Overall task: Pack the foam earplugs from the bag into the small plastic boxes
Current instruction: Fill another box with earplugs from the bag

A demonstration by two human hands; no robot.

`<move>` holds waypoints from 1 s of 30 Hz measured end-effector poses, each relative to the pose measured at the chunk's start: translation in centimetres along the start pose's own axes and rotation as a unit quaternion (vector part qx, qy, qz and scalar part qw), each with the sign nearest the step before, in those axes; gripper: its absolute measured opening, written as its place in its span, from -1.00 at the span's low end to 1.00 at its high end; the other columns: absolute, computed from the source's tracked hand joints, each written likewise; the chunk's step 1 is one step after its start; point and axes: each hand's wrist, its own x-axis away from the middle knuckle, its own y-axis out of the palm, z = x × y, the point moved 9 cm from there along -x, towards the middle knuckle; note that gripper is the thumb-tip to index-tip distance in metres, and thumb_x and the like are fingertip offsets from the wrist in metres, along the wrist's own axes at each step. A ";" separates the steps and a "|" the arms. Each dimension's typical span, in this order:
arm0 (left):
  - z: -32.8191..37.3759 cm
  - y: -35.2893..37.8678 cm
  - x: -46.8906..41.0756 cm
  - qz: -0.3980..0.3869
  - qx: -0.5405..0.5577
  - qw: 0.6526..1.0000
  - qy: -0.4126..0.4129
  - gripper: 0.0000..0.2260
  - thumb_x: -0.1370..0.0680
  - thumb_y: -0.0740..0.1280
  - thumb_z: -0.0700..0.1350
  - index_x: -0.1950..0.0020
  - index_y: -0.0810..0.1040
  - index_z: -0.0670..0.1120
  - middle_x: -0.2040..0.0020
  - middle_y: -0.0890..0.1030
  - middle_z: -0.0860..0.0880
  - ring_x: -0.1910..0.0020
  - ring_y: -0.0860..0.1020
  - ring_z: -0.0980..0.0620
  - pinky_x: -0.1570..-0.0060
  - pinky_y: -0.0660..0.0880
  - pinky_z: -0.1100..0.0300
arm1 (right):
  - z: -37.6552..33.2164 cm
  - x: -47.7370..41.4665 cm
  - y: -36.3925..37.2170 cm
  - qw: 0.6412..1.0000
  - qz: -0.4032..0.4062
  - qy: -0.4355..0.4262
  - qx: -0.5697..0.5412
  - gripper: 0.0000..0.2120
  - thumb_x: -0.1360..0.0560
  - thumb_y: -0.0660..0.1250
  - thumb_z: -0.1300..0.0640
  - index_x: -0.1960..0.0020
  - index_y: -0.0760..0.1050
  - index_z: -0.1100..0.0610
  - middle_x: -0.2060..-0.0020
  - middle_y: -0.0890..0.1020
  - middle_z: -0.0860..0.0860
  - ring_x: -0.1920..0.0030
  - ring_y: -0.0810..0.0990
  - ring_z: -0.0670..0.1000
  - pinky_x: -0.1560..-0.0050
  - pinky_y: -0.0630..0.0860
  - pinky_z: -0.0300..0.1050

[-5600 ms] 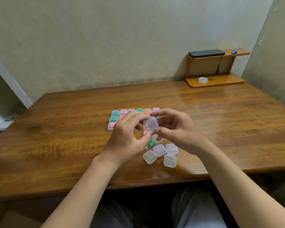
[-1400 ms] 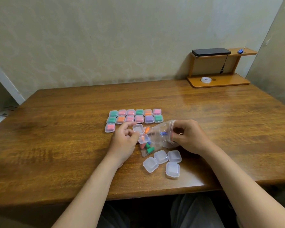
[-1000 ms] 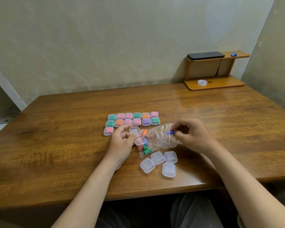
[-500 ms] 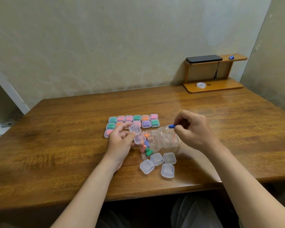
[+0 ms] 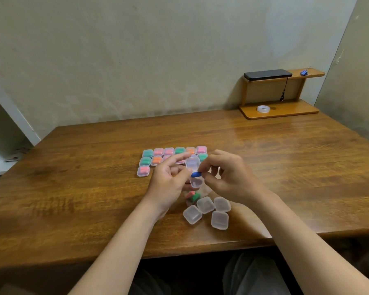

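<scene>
– Right hand [image 5: 228, 179], what's it got?
– Thumb and forefinger pinch a blue earplug [image 5: 196, 174], right at the mouth of the open box [image 5: 196, 182], between its lid and its base
– And the left hand [image 5: 168, 184]?
– Fingers curled round that box, holding it above the bag [image 5: 192, 196], lid tipped back
– Where does the bag lie?
– Flat on the table [image 5: 73, 188] under both hands, mostly hidden; pink and green plugs show through it
– Other boxes?
– Four clear boxes [image 5: 206, 205], closed, cluster by the bag toward the near edge. Filled boxes [image 5: 158, 151] sit in rows nearer the table's middle, behind the hands
</scene>
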 end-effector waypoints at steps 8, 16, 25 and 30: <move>-0.5 -0.6 0.0 -0.004 0.002 1.000 0.004 -0.62 -0.54 0.44 -0.25 -0.30 0.56 0.09 0.00 0.72 -0.11 -0.01 0.71 -0.08 0.03 0.67 -0.03 | 0.2 0.0 0.5 1.000 -0.006 0.004 -0.018 -0.83 -0.46 0.46 0.28 -0.01 0.71 0.10 0.19 0.59 -0.15 0.22 0.55 -0.11 0.25 0.44 -0.38; -2.3 -2.8 -0.5 0.072 0.000 0.997 -0.026 -0.60 -0.50 0.46 -0.30 -0.24 0.57 0.07 0.03 0.73 -0.04 0.01 0.71 -0.03 0.00 0.67 -0.09 | 4.2 1.6 -4.0 0.978 0.146 0.144 0.030 -0.89 -0.43 0.38 0.32 0.15 0.57 0.13 0.29 0.56 -0.02 0.26 0.53 -0.08 0.29 0.47 -0.27; -4.0 -2.9 -1.0 0.089 -0.032 0.994 -0.055 -0.63 -0.52 0.45 -0.28 -0.11 0.51 0.18 0.11 0.72 -0.07 0.07 0.71 -0.02 0.00 0.67 -0.02 | 8.7 2.1 -0.7 0.959 0.031 0.279 -0.044 -0.77 -0.43 0.43 0.19 0.40 0.57 0.09 0.44 0.63 -0.01 0.37 0.62 -0.01 0.30 0.59 -0.03; -4.2 -2.9 -1.2 0.077 -0.049 0.994 -0.058 -0.63 -0.53 0.45 -0.24 -0.23 0.51 0.13 0.13 0.72 -0.05 0.09 0.71 0.03 0.04 0.67 0.05 | 6.6 0.7 3.3 0.967 -0.150 0.207 -0.014 -0.81 -0.50 0.42 0.22 0.28 0.66 0.08 0.35 0.64 -0.03 0.33 0.60 -0.09 0.34 0.57 -0.08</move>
